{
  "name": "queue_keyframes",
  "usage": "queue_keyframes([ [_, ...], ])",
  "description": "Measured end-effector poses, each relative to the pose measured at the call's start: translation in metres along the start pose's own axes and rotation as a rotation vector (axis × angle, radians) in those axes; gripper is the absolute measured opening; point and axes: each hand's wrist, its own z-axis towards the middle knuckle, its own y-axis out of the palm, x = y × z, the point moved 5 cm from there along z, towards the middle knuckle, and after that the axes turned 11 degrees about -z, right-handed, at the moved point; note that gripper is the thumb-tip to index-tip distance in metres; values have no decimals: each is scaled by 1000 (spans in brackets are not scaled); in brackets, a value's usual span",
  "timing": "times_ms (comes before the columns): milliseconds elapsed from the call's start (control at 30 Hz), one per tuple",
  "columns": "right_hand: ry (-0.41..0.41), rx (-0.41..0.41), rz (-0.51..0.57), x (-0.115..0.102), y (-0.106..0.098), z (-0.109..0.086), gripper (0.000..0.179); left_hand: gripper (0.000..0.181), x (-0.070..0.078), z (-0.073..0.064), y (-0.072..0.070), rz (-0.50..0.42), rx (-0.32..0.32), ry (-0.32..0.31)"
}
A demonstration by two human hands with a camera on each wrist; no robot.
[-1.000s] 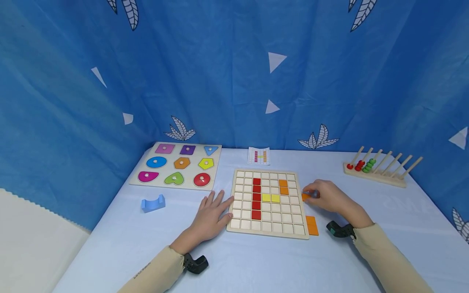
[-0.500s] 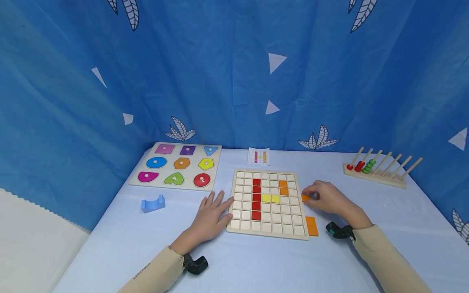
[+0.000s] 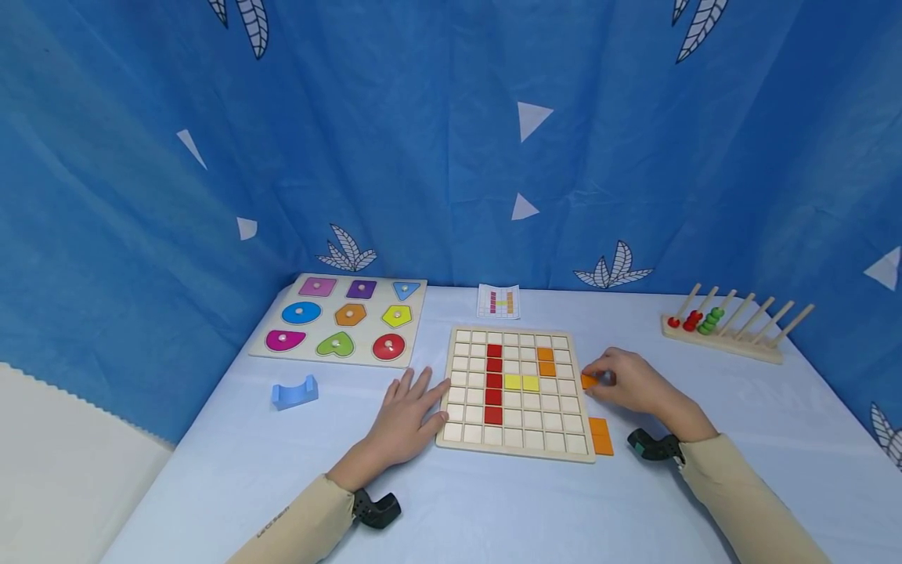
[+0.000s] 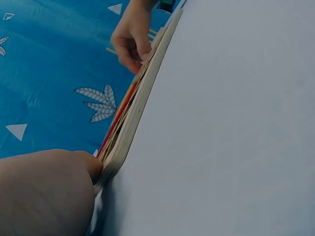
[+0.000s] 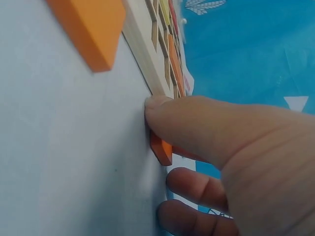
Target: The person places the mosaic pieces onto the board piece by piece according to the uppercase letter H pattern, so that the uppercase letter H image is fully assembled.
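A wooden grid board [image 3: 514, 452] lies on the table in the head view. It carries a column of red tiles [image 3: 493, 395], two yellow tiles [image 3: 521, 382] and two orange tiles [image 3: 546, 361]. My left hand [image 3: 400, 423] rests with spread fingers at the board's left edge. At the right edge my right hand [image 3: 629, 379] pinches an orange tile [image 3: 588, 381], thumb on its near side in the right wrist view. More orange tiles [image 3: 601, 436] lie against the board's lower right side.
A knobbed shape puzzle [image 3: 364, 354] lies at the back left, with a blue curved block [image 3: 295, 393] in front of it. Behind the grid board is a small pattern card [image 3: 498, 301]. A wooden peg stand [image 3: 726, 342] with red and green beads stands at the back right.
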Motion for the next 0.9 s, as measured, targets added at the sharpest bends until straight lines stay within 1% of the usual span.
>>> queue_keyframes([
  [233, 0, -10, 4, 2, 1, 1, 26, 55, -3, -1, 1, 9, -2, 7],
  [667, -6, -10, 5, -1, 0, 1, 25, 55, -2, -1, 0, -2, 18, 20],
  [900, -2, -14, -2, -1, -1, 0, 25, 54, -2, -1, 1, -3, 9, 14],
])
